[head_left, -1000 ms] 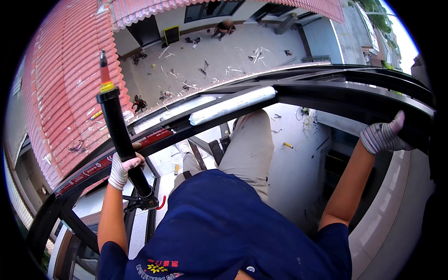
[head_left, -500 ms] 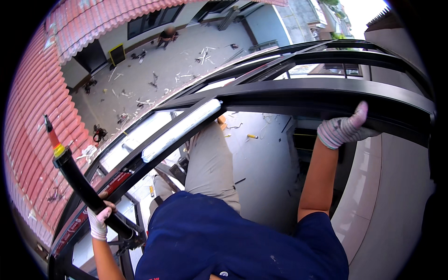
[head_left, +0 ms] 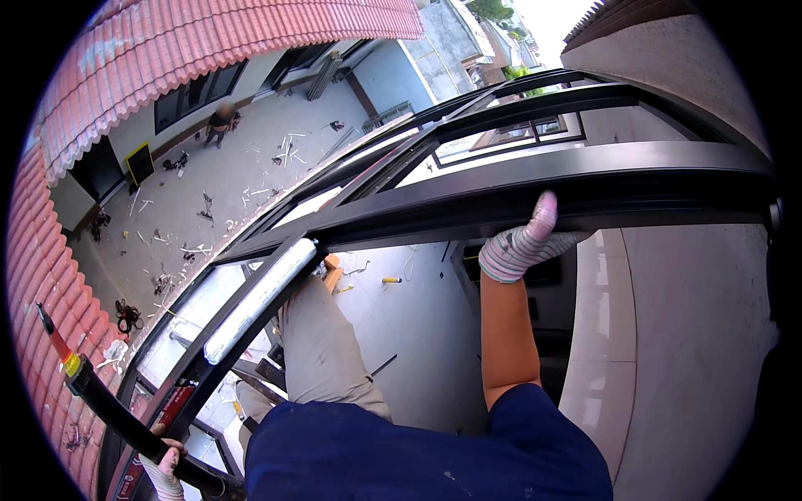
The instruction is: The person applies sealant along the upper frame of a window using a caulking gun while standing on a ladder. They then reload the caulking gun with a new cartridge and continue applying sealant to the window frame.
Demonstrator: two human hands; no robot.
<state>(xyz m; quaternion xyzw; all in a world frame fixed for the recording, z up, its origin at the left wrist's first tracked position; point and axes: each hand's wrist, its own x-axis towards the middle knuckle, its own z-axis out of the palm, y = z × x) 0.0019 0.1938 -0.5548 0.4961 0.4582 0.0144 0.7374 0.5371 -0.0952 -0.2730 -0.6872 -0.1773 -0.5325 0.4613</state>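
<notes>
My left hand (head_left: 164, 469), in a striped knit glove with bare fingertips, is closed around the black barrel of a caulking gun (head_left: 121, 422). Its red nozzle with a yellow collar points up and to the left; the rear end is partly hidden by my shirt. In a matching glove, my right hand (head_left: 528, 244) grips a black metal beam (head_left: 652, 196) from below, thumb up against its face and fingers partly hidden. A silvery-white sausage pack of sealant (head_left: 259, 305) lies lengthwise on a side bar of the frame, between my two hands.
Far below at left, scraps and tools litter a courtyard (head_left: 180, 225), where another person (head_left: 220, 123) is standing. Red roof tiles (head_left: 58, 284) border it. Under the frame, a pale floor (head_left: 418, 326) holds a yellow-and-black object (head_left: 391, 280). A wall (head_left: 693, 334) rises at right.
The whole view has swung, so the frame, the sealant pack and both hands now appear further left. The left hand and caulking gun sit lower in the picture. Both grips look the same.
</notes>
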